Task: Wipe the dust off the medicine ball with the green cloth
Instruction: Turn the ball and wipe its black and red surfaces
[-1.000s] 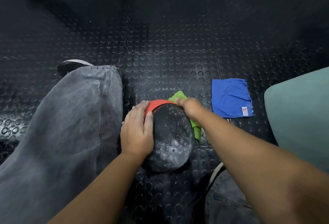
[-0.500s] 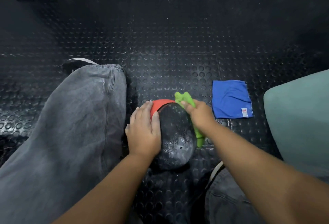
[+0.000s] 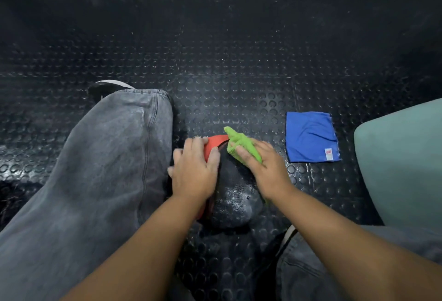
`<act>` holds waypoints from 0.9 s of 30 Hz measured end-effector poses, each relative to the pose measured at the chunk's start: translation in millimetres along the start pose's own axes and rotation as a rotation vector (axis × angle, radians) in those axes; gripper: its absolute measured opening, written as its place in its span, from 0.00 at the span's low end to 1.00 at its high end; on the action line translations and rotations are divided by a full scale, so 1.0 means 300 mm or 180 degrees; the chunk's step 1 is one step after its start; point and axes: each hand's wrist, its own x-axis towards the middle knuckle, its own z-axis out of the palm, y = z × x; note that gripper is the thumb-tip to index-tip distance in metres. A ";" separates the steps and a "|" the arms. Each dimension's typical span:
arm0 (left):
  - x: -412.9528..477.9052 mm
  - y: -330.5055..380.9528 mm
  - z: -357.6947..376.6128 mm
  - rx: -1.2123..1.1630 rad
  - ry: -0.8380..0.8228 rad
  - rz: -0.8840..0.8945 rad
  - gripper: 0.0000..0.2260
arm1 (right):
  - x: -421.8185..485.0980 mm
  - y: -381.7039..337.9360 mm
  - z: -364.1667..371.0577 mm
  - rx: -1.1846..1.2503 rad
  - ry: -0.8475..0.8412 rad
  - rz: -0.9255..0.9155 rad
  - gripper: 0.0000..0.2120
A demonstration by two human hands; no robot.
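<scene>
A black medicine ball [image 3: 235, 201] with a red panel and a whitish dusty patch on its near side sits on the studded floor between my legs. My left hand [image 3: 193, 169] lies flat on the ball's left side, fingers over the red panel. My right hand [image 3: 265, 169] holds the green cloth [image 3: 240, 144] against the ball's upper right, thumb and fingers around the bunched fabric. One end of the cloth sticks out past the ball's far edge.
A folded blue cloth [image 3: 311, 137] lies on the black studded rubber floor [image 3: 239, 73] to the right of the ball. My left leg in grey jeans [image 3: 95, 169] is close on the left. A pale teal cushion [image 3: 406, 162] stands at the right edge.
My right hand has carried the green cloth from the ball's right side up onto its top. The dusty area looks smaller. My left hand has stayed on the ball's left side.
</scene>
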 end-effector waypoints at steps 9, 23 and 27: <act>-0.004 -0.068 0.007 -0.0630 -0.0139 0.0326 0.31 | 0.014 -0.019 0.035 -0.0544 -0.0199 -0.0097 0.15; -0.023 -0.018 0.026 -0.0643 0.0116 -0.0073 0.31 | 0.154 0.010 0.026 -0.0320 -0.0349 0.0989 0.21; -0.003 0.009 0.037 -0.0526 0.0014 -0.0171 0.28 | 0.016 0.011 0.019 -0.0689 0.0223 0.0204 0.17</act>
